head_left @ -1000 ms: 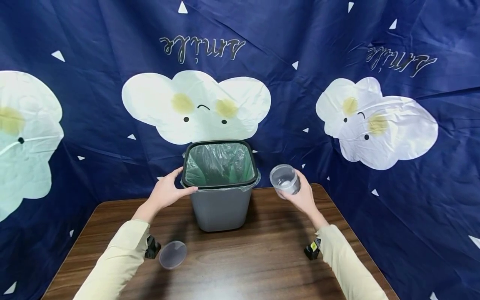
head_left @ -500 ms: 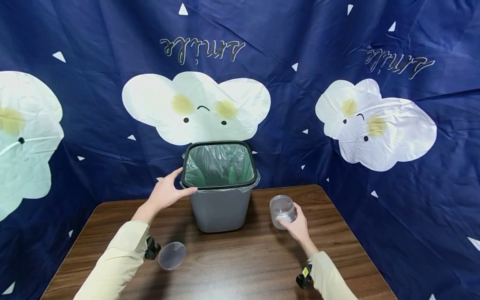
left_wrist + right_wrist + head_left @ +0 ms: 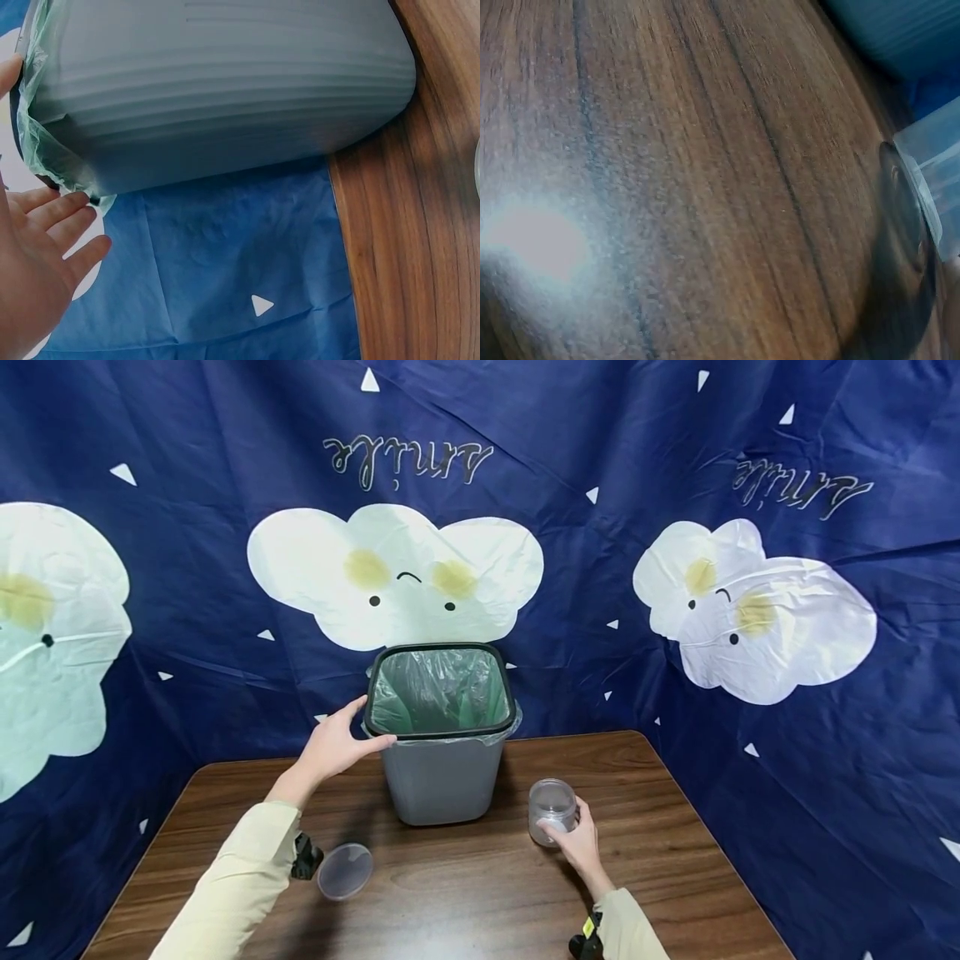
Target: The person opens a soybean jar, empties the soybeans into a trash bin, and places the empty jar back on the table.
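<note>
My left hand (image 3: 335,750) is at the left front corner of a grey trash bin (image 3: 442,783). Its thumb lies along the front of the black rim, while the other fingers stretch along the left side. In the left wrist view those fingers (image 3: 66,225) look nearly straight beside the green bin liner (image 3: 45,142). To the right of the bin, my right hand (image 3: 579,846) grips a clear plastic jar (image 3: 547,802) from its right side. The jar stands upright, open at the top, close over the table. A clear round lid (image 3: 346,872) lies flat near my left wrist.
The brown wooden table (image 3: 480,893) runs under everything. A dark blue curtain (image 3: 585,560) with cloud prints hangs behind the bin and along both sides. Black wrist cameras sit on both forearms.
My right hand has lowered the jar from beside the bin's rim to near the table, drawing it closer and slightly left. My left hand, the bin and the lid have stayed put.
</note>
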Demonstrator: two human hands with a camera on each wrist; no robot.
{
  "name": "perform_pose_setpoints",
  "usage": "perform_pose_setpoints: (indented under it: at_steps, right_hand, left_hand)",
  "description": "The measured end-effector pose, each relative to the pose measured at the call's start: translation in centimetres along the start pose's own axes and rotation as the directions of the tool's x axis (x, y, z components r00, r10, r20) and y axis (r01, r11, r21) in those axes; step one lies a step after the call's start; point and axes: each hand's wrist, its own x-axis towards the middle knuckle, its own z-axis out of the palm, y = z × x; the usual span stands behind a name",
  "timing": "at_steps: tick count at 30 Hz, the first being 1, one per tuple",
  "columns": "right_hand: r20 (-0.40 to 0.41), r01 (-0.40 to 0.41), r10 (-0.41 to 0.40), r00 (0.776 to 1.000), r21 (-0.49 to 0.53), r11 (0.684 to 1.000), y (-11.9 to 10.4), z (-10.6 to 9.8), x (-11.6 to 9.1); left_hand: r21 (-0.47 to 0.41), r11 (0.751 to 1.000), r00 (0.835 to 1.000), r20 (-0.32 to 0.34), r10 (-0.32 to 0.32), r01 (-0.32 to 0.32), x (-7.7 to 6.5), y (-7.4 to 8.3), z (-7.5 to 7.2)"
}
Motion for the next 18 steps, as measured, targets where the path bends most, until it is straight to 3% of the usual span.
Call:
perform_pose_setpoints:
  at_steps: [9, 13, 18]
  right_hand:
    - [0.057, 0.032, -0.033, 0.998, 0.030, 0.999, 0.6, -0.4, -0.3]
    - [0.110, 0.043, -0.050, 0.993, 0.063, 0.997, -1.4, -1.2, -0.6]
    - [0.156, 0.066, -0.071, 0.985, 0.037, 0.997, -1.5, -2.1, 0.1]
  left_hand:
    - [-0.007, 1.000, 1.000, -0.001, 0.007, -0.007, -0.1, 0.1, 0.1]
    - [0.006, 1.000, 1.000, 0.003, 0.024, -0.024, -0.2, 0.0, 0.3]
    - [0.024, 0.999, 0.999, 0.000, 0.033, -0.033, -0.4, -0.3, 0.5]
